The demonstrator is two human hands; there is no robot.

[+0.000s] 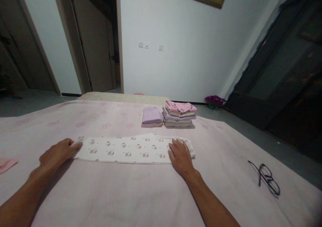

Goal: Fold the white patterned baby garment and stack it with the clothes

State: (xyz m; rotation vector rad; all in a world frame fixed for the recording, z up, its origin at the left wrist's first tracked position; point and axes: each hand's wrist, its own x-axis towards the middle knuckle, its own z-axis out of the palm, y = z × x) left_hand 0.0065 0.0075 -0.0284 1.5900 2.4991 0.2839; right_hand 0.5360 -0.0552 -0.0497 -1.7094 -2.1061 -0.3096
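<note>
A long white garment [125,149] with a small pink print lies folded into a narrow strip on the pink bed cover [120,193]. My left hand [59,152] rests at its left end, fingers curled over the edge of the cloth. Over at the right end my right hand [179,156] lies flat on the cloth with its fingers stretched out.
Behind the garment stand a folded lilac piece [151,116] and a stack of folded clothes [179,114] topped with pink. Black glasses [268,179] lie at the right on the cover. A pink cloth [6,164] shows at the left edge. Doors and a wall lie beyond.
</note>
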